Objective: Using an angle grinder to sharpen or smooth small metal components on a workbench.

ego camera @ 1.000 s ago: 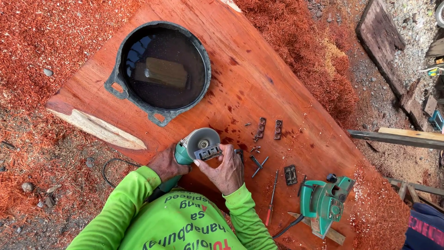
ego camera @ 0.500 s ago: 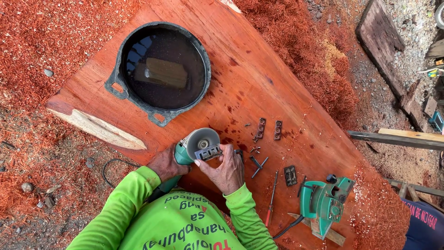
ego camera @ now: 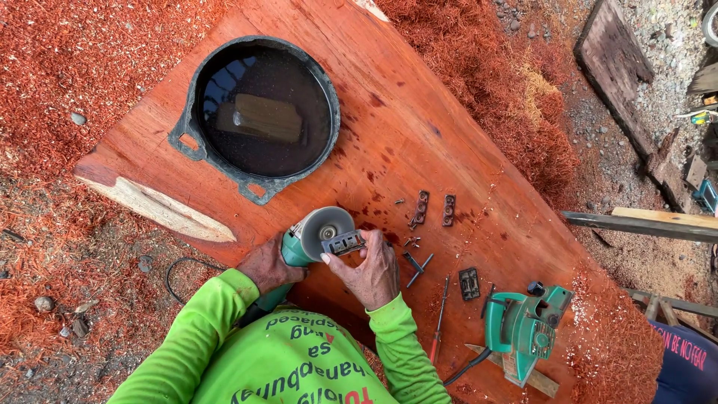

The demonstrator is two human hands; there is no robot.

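We work over a broad red wooden slab [ego camera: 419, 127], the black water basin [ego camera: 262, 112] at its far end. Nearer than the basin, our left hand [ego camera: 269, 265] wraps the green angle grinder [ego camera: 318, 236]; our right hand [ego camera: 370, 271] pinches a small metal plate [ego camera: 346, 242] flat against its disc, long axis crosswise.

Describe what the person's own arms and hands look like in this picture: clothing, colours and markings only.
Both arms wear long, bright lime-green sleeves that end at the wrists. The left hand and right hand are bare, with no gloves. The matching green shirt carries dark and red printed lettering. No watch or rings can be made out.
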